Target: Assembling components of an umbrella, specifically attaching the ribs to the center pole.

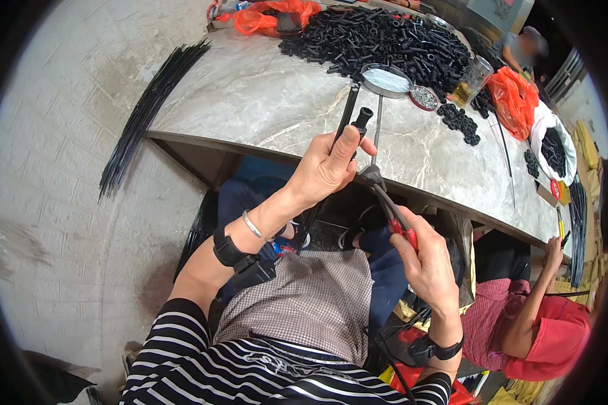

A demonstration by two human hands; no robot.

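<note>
My left hand (323, 167) is closed around a short black tubular fitting (364, 117) with a flared end, its thumb pressed along the side. Dark thin rods (348, 111) stick up past the same hand over the table edge. In my right hand (427, 263) are pliers (387, 201) with red grips, fingers wrapped round the handles. The plier jaws sit just right of my left fingers, at the lower end of a thin grey rod (378, 131). Whether the jaws grip that rod I cannot tell.
A heap of black tubular pieces (385, 44) covers the table's far side. Near it are a round dish (386, 79), a tub of small metal parts (423, 98) and orange bags (513, 101). Long black rods (152, 111) overhang the left edge. A person in red (547, 331) sits at right.
</note>
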